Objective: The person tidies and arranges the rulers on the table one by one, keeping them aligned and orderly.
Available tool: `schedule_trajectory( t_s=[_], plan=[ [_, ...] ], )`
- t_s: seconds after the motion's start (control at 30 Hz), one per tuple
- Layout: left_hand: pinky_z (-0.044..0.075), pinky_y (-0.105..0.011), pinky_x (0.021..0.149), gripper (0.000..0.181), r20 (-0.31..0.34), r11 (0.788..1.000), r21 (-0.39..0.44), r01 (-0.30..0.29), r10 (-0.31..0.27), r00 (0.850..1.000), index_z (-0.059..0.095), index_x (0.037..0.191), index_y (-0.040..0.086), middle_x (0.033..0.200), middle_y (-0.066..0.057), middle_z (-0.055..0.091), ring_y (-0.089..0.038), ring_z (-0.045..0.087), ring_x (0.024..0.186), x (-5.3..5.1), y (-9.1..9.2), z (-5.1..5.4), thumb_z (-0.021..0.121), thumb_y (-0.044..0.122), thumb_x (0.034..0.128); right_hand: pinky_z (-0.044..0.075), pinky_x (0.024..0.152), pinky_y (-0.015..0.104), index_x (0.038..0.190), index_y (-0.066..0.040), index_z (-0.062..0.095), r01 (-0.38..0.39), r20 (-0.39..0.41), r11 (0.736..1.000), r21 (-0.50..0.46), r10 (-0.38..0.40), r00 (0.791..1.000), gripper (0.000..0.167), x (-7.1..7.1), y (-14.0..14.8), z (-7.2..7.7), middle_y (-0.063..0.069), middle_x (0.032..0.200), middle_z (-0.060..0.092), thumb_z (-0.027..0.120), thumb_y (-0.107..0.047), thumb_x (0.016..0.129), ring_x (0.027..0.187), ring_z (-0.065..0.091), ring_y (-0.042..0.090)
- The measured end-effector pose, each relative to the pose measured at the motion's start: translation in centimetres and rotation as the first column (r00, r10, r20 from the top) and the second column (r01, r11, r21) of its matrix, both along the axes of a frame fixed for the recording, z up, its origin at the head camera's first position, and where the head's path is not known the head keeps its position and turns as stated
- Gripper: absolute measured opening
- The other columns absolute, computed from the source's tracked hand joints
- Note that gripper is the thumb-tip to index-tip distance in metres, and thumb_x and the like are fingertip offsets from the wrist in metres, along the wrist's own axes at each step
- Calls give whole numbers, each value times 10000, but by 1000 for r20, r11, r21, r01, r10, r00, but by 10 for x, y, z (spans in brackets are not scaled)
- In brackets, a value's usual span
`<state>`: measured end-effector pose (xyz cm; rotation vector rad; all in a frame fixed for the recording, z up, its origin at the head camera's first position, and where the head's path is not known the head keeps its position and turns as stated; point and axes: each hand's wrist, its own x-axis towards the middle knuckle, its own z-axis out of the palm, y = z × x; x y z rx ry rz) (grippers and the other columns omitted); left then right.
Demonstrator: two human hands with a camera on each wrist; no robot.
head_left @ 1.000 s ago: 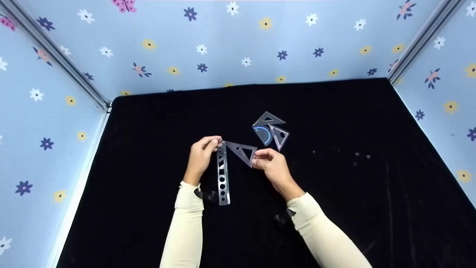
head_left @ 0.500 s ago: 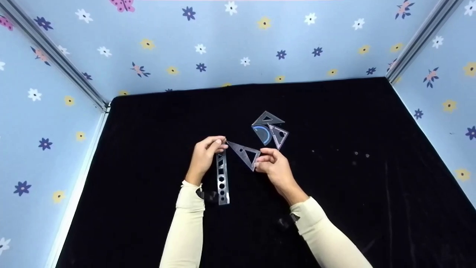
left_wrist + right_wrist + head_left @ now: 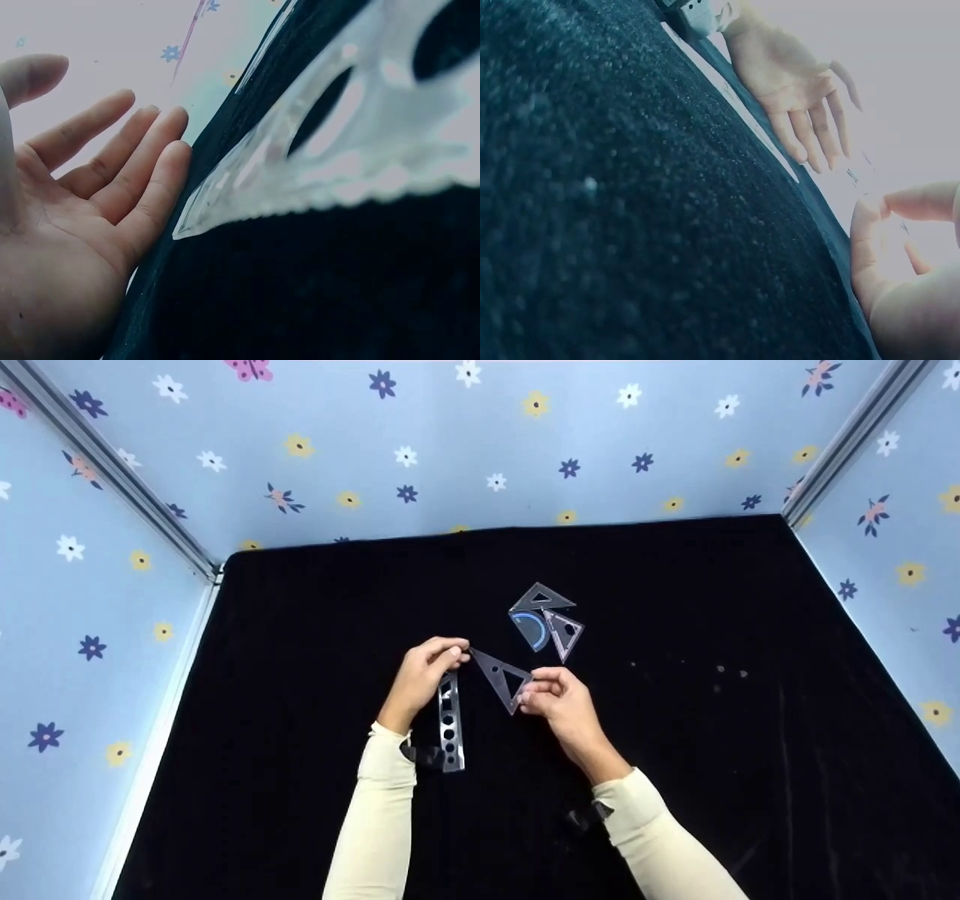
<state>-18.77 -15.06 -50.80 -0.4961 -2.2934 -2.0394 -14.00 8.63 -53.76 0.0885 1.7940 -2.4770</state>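
In the head view my right hand pinches a clear triangular set square by its short side, between thumb and fingers. Its long tip points up and left, close to my left hand. The left wrist view shows the left fingers loosely extended and the thumb apart, with nothing seen gripped. A clear stencil ruler with shaped cut-outs lies lengthwise on the black cloth; the left hand hides its far end. In the right wrist view glare washes out the set square near the right hand.
Beyond the hands, a second set square, a protractor with a blue arc and a small pink-edged set square lie grouped together. Black cloth covers the table. Flower-patterned walls enclose the back and sides.
The right hand has drawn the set square slightly right and toward me. My left hand has shifted right alongside its tip, covering more of the ruler's far end. The grouped pieces stay put.
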Motion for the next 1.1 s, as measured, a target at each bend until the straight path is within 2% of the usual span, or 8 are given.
schedule_trajectory(
  t_s=[0.23, 0.43, 0.57, 0.97, 1.1],
  plan=[
    [511, -561, 892, 263, 16, 999, 12, 44, -44, 999, 614, 1166, -201, 1123, -348, 644, -512, 640, 1000, 0, -1, -1, 542, -16, 993, 600, 713, 344, 1133, 129, 538, -12, 16, 999, -53, 13, 1000, 321, 8, 4, -2, 158, 878, 673, 633, 196, 834, 753, 696, 225],
    [519, -545, 900, 288, 68, 996, 39, 84, -86, 994, 595, 1206, -200, 1155, -368, 625, -532, 632, 1003, 0, 0, -3, 543, -1, 1004, 602, 727, 369, 1067, 125, 556, -64, 31, 996, -58, 66, 997, 228, 14, 4, -7, 220, 874, 674, 644, 168, 861, 754, 708, 248],
    [526, -542, 894, 296, 91, 994, 58, 90, -95, 991, 583, 1222, -197, 1173, -368, 616, -539, 634, 994, 1, 3, -4, 528, -1, 1008, 603, 718, 376, 1042, 119, 569, -77, 29, 996, -44, 78, 997, 203, 14, 7, -10, 184, 841, 680, 657, 150, 863, 742, 712, 244],
    [540, -498, 880, 289, 97, 994, 48, 95, -100, 990, 585, 1222, -195, 1145, -361, 634, -531, 636, 985, 1, 3, 1, 529, -19, 1000, 604, 694, 369, 1029, 115, 574, -81, 38, 996, -40, 82, 996, 203, 15, 12, -6, 197, 821, 683, 672, 148, 855, 719, 714, 245],
    [535, -502, 885, 293, 114, 994, 48, 97, -102, 988, 581, 1226, -197, 1130, -361, 639, -524, 637, 989, 1, 3, 0, 528, -15, 1003, 604, 679, 364, 1022, 119, 576, -88, 41, 995, -38, 90, 995, 199, 15, 15, -6, 206, 819, 684, 679, 139, 853, 710, 713, 244]
  ],
)
